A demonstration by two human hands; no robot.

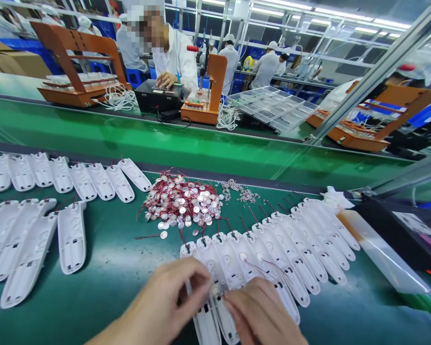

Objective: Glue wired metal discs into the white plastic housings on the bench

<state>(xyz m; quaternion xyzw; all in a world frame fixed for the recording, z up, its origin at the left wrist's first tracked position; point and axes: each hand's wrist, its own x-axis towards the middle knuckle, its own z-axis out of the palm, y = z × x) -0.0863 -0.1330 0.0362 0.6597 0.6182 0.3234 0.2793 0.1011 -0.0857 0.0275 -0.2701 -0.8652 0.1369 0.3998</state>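
Left hand [165,309] and right hand [264,314] pinch one white shell [222,322]. Advise a steady grip, keeping red leads [269,270] beyond the fingertips clear.

Electronics assembly factory: green conveyor belt [201,143] between benches, white-coated capped workers [266,67] at orange jigs [217,72], rows of white plastic shells [93,181], a heap of red-wired discs [181,201].

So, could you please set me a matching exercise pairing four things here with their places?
1 disc pile
2 clear bottle
3 orange press
4 white shell

A beyond the green belt
B touched by the left hand and right hand
C middle of the green mat
D lying at the mat's right edge

Pairs: 1-C, 2-D, 3-A, 4-B
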